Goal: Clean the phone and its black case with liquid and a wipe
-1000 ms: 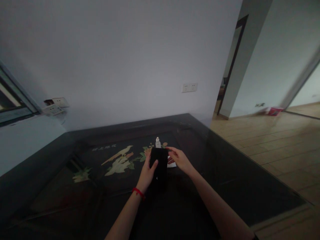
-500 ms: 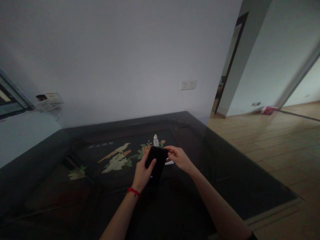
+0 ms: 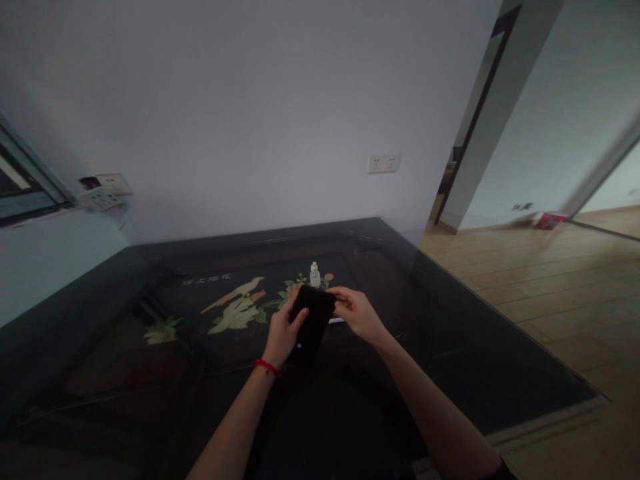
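A black smartphone (image 3: 313, 323) is tilted up above the dark table, with a small light spot near its lower end. Wrapped round its left side is my left hand (image 3: 283, 333), thumb across the front and a red cord bracelet on the wrist. My right hand (image 3: 357, 313) pinches at the phone's upper right corner; whether a thin layer lies between the fingertips is too dark to see. Just beyond the phone stands a small clear bottle (image 3: 315, 277) with a white cap, upright. A white flat thing (image 3: 337, 320) shows partly behind the phone, mostly hidden.
The glossy black table (image 3: 430, 373) carries an inlaid bird and flower picture (image 3: 237, 310). Its far edge meets a pale wall with a double socket (image 3: 383, 163). More sockets (image 3: 103, 198) sit at the left by a window. Wooden floor (image 3: 515, 287) lies to the right.
The view has shifted slightly, so the table and wall appear a little moved. Both hands keep their hold at the phone, which looks a bit more tilted.
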`<action>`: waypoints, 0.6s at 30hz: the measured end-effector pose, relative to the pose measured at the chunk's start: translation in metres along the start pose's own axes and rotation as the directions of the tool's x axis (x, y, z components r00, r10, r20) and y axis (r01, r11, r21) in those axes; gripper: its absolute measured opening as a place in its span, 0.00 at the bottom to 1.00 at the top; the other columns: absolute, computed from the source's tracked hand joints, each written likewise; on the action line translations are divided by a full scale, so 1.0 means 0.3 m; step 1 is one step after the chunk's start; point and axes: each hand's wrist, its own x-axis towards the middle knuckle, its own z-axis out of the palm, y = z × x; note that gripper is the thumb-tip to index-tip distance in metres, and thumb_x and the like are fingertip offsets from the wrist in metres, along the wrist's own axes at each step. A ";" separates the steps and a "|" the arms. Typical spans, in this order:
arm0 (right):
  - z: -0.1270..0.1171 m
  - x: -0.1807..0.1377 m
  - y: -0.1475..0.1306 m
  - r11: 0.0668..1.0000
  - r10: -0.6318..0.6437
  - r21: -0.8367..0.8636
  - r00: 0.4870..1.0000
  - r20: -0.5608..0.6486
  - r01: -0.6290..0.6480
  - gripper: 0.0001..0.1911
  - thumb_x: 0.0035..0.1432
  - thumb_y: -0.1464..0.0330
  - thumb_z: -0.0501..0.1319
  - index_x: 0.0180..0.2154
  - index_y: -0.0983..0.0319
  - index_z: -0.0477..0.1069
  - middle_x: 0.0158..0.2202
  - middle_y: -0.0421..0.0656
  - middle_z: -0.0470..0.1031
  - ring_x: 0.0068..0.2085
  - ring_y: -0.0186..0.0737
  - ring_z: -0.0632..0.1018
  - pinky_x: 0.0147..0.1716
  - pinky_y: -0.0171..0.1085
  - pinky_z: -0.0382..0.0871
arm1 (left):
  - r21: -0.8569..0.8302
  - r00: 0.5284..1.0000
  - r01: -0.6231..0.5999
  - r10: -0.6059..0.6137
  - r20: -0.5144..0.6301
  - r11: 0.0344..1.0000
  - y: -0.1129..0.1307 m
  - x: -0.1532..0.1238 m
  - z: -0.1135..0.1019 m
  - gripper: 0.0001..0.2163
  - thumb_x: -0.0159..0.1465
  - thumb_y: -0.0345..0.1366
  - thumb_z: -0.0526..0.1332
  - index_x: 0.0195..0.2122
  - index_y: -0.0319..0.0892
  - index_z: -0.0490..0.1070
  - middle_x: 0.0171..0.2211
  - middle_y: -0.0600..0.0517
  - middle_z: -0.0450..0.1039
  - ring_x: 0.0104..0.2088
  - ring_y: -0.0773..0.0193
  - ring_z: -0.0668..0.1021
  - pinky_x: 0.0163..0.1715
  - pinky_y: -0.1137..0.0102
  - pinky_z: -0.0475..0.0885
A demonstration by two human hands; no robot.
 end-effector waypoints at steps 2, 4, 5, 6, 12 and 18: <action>0.005 -0.002 -0.005 0.999 0.000 -0.035 1.000 -0.022 -0.001 0.17 0.49 0.75 0.53 0.42 0.65 0.71 0.37 0.45 0.77 0.37 0.39 0.77 0.37 0.37 0.73 | -0.011 1.000 0.003 -0.003 0.001 1.000 -0.003 0.002 -0.001 0.21 0.59 0.44 0.57 0.50 0.38 0.68 0.42 0.47 0.77 0.43 0.56 0.77 0.44 0.65 0.70; 0.010 -0.004 -0.012 0.998 0.000 -0.068 1.000 -0.024 -0.001 0.18 0.49 0.75 0.53 0.43 0.64 0.71 0.38 0.45 0.76 0.37 0.39 0.77 0.36 0.36 0.73 | -0.034 1.000 0.024 -0.024 0.017 0.999 -0.002 0.003 -0.003 0.20 0.58 0.43 0.57 0.49 0.37 0.69 0.40 0.47 0.78 0.41 0.56 0.78 0.42 0.65 0.71; 0.013 -0.006 -0.016 0.997 0.000 -0.082 1.000 -0.018 -0.002 0.19 0.49 0.75 0.53 0.44 0.64 0.71 0.39 0.45 0.76 0.37 0.39 0.77 0.35 0.36 0.73 | -0.047 0.999 0.035 -0.034 0.030 0.998 -0.002 0.004 -0.005 0.20 0.58 0.44 0.57 0.48 0.37 0.69 0.40 0.47 0.78 0.41 0.57 0.78 0.41 0.65 0.71; 0.015 -0.007 -0.019 0.996 0.001 -0.093 1.000 -0.013 -0.002 0.20 0.49 0.75 0.53 0.45 0.63 0.71 0.39 0.44 0.76 0.35 0.38 0.77 0.35 0.36 0.73 | -0.060 0.998 0.043 -0.040 0.043 0.997 -0.001 0.005 -0.006 0.21 0.57 0.44 0.57 0.48 0.36 0.69 0.40 0.47 0.78 0.40 0.57 0.78 0.41 0.66 0.71; 0.018 -0.010 -0.021 0.995 0.026 -0.093 1.000 -0.013 -0.027 0.20 0.50 0.75 0.52 0.46 0.63 0.70 0.38 0.44 0.76 0.33 0.36 0.77 0.33 0.35 0.73 | -0.039 0.996 -0.007 0.010 0.093 0.999 0.005 0.019 -0.033 0.21 0.58 0.45 0.56 0.48 0.37 0.69 0.43 0.46 0.76 0.43 0.57 0.77 0.43 0.68 0.70; -0.031 0.008 -0.016 0.982 0.128 -0.161 0.973 0.192 -0.098 0.17 0.52 0.74 0.54 0.45 0.65 0.70 0.32 0.44 0.76 0.31 0.36 0.77 0.32 0.35 0.72 | 0.325 0.977 -0.041 -0.029 0.209 0.945 0.036 0.015 -0.092 0.21 0.59 0.47 0.56 0.51 0.42 0.69 0.36 0.49 0.78 0.31 0.59 0.78 0.31 0.71 0.70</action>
